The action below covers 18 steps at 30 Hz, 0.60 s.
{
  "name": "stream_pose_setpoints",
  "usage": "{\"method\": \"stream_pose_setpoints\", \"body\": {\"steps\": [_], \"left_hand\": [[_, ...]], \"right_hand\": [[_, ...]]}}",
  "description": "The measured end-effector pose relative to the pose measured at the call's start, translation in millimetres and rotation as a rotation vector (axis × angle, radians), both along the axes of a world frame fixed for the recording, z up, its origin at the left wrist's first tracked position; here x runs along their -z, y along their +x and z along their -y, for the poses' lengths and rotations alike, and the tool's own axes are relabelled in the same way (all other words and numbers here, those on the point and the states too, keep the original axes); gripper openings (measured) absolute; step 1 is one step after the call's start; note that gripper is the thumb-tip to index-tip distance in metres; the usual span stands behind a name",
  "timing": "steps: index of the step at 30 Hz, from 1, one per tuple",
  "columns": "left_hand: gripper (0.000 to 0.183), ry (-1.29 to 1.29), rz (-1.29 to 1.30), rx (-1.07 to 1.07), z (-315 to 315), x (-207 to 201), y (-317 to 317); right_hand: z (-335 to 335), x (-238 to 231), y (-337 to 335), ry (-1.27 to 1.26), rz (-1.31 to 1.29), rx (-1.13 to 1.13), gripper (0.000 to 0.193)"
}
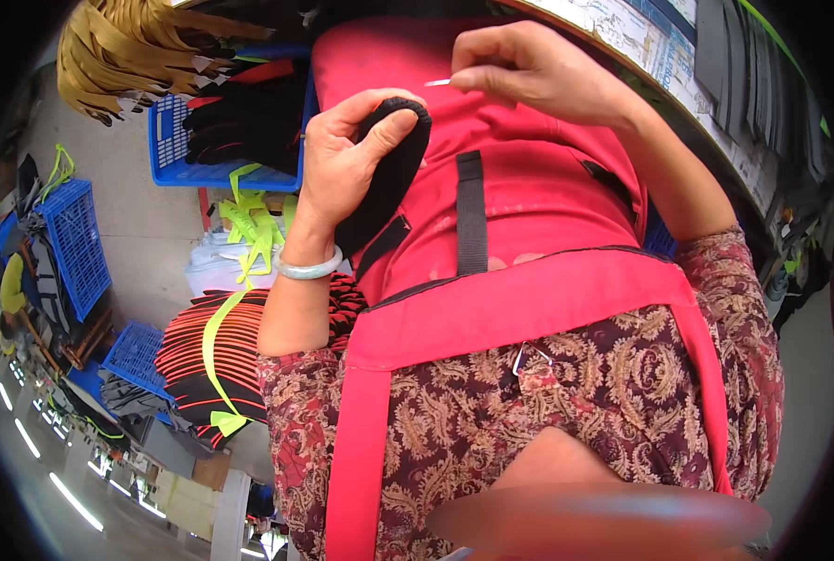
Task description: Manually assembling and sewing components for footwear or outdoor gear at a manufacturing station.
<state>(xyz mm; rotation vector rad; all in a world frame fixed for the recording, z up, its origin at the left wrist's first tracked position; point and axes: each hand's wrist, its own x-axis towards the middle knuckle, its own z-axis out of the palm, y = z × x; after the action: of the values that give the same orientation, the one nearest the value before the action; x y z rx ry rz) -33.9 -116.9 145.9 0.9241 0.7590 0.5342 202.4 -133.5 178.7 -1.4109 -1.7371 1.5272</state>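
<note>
My left hand [342, 159] is closed on a black, curved, padded fabric piece [393, 159], with the thumb pressed on its folded upper end. The lower part of the piece hangs down over the red apron [548, 168] on my lap. Up and to the right, my right hand [538, 75] pinches a short, thin, pale silvery thing [437, 82] between thumb and forefinger. Its tip points toward the fabric piece and stays apart from it. Whether it is a needle or another small tool, I cannot tell.
At my left stands a blue crate [225, 178] of black and red pieces, with tan strips [136, 56] above it. A striped bundle [216, 346] tied with a yellow-green band lies nearer. More blue crates [76, 248] stand farther left. Dark strips [753, 84] hang at far right.
</note>
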Motion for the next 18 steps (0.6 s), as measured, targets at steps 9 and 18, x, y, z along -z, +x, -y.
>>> {"method": "stream_pose_setpoints", "body": {"steps": [9, 18], "left_hand": [[0.016, 0.421, -0.147, 0.198, 1.5, -0.6, 8.9], [0.015, 0.556, -0.188, 0.260, 7.2, 4.2, 13.0]], "right_hand": [[10.2, -18.1, -6.4, 0.303, 0.197, -0.156, 0.016], [7.9, -27.8, -9.0, 0.231, 0.348, -0.290, 0.016]]}}
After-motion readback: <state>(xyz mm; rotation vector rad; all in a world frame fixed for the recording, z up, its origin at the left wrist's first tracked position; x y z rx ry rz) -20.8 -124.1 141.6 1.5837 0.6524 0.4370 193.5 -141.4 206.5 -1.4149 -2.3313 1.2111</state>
